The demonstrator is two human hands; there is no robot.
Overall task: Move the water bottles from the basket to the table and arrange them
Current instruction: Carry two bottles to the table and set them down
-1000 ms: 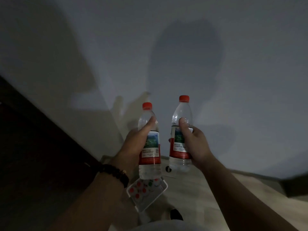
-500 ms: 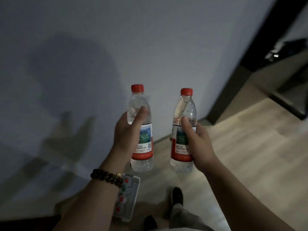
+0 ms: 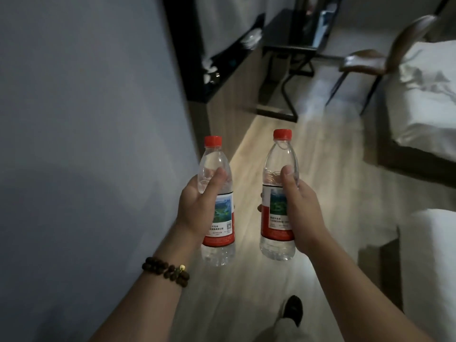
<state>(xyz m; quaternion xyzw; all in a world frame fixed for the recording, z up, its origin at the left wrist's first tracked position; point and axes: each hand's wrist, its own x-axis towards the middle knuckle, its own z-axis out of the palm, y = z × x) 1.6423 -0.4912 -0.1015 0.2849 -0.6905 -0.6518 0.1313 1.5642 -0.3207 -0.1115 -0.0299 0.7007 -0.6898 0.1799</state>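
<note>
Dim bedroom: pale wood floor [image 3: 249,272] running up to twelve o'clock, grey wall [image 3: 86,144] at nine, dark desk [image 3: 283,30] at one, bed [image 3: 424,107] at three. Two red-capped water bottles are upright in mid-air, side by side and apart. The left hand [image 3: 197,211] grips the left bottle [image 3: 222,218] near six, the right hand [image 3: 306,213] grips the right bottle [image 3: 276,218] at four, fingers [image 3: 288,178] wrapped round each. Beaded bracelet [image 3: 165,270] at seven.

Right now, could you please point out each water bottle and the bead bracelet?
left bottle [image 3: 222,225]: head view, on its label.
right bottle [image 3: 276,218]: head view, on its label.
bead bracelet [image 3: 164,269]: head view, on its beads.
</note>
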